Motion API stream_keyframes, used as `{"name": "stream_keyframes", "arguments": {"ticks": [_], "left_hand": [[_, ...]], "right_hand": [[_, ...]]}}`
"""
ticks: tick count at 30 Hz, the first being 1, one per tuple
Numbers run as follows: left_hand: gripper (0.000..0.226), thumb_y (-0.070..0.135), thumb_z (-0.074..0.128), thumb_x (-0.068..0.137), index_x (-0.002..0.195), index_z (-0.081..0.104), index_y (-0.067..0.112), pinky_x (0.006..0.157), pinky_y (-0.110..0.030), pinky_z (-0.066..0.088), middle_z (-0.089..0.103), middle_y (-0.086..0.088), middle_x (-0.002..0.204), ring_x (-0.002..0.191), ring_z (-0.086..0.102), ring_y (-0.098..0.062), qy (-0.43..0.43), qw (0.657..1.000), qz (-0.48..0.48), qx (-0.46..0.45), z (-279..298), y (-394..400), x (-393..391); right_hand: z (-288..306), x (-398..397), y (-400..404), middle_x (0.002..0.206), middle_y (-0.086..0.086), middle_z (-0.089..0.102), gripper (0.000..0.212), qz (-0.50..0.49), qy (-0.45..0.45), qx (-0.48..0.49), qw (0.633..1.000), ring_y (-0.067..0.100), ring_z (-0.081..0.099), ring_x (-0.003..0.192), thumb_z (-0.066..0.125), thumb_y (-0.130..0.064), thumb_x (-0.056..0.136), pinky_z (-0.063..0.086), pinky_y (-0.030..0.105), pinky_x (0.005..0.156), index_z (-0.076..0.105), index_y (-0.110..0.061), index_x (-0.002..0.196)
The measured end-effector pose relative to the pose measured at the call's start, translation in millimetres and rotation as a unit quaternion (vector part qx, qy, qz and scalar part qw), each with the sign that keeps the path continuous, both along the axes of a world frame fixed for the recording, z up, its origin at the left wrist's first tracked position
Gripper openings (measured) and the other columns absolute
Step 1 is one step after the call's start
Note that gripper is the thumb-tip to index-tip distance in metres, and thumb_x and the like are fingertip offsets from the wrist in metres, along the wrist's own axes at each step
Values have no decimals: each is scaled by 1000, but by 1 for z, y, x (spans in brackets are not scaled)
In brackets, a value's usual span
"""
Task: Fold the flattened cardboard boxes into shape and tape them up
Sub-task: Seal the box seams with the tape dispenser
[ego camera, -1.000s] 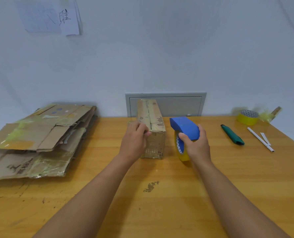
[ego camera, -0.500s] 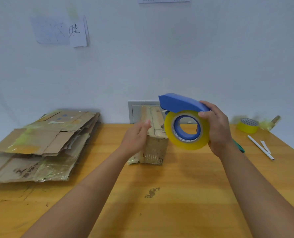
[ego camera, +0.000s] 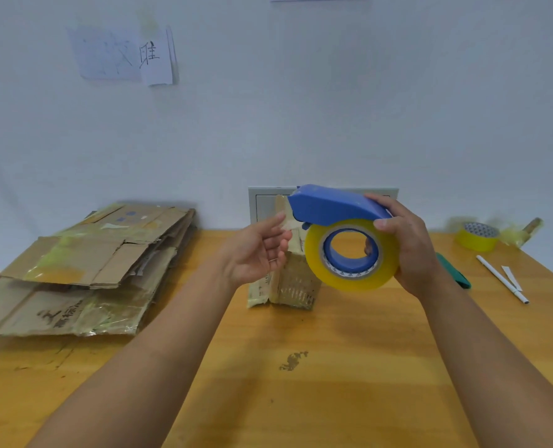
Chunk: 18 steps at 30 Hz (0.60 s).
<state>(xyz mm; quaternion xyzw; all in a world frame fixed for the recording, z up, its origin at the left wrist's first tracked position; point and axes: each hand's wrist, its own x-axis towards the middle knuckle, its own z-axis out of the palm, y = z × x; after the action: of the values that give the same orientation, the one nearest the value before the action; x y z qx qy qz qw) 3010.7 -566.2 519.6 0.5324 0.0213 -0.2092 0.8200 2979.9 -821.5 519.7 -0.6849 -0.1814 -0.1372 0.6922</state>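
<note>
Two hands met at frame centre: the right hand [ego camera: 407, 250] gripped a blue tape dispenser [ego camera: 343, 236] raised above the wooden table [ego camera: 333, 383], the left hand [ego camera: 257, 253] spread loosely beside it. Behind them stood a folded cardboard box [ego camera: 296, 282]; flattened cardboard boxes [ego camera: 81, 270] lay at left.

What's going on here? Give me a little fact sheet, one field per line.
Right hand: grips blue tape dispenser with yellow roll, raised above the table
Left hand: open, reaching toward the dispenser's front
Folded box: stands on table behind the hands
Flat cardboard stack: left side
Far right: spare tape roll, green tool, white pen
</note>
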Motion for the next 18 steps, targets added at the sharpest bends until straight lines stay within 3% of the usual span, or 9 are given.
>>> {"name": "stream_keyframes", "arguments": {"ticks": [4,11,14,18], "left_hand": [[9,20,71,82,82,67,13,58,-21,48,61,1,69,59,56,-9,-15,1000,8,-6,-3,-1,-1],[15,23,66,93,101,67,11,65,-28,54,62,-3,81,78,62,-17,-37,992,65,106,-6,-12,-3],[20,19,65,95,109,68,6,61,-27,56,65,-4,76,70,65,-16,-28,993,59,98,-6,-12,-5],[17,16,65,94,104,68,2,55,-23,56,63,-4,67,60,62,-13,-15,996,54,72,-4,-17,-8]], "right_hand": [[-5,0,-7,104,-4,69,49,20,12,-18,1000,12,67,82,58,-27,76,54,25,66,63,-22,125],[-15,-3,-12,103,-12,69,54,35,36,-61,997,12,68,88,70,-48,68,54,24,70,64,-37,120],[-15,-4,-16,106,-15,67,57,28,41,-78,996,13,67,91,74,-54,66,53,25,74,62,-43,121],[-15,-6,-22,115,-11,65,52,33,42,-102,993,18,66,100,75,-58,65,55,30,80,63,-57,115]]}}
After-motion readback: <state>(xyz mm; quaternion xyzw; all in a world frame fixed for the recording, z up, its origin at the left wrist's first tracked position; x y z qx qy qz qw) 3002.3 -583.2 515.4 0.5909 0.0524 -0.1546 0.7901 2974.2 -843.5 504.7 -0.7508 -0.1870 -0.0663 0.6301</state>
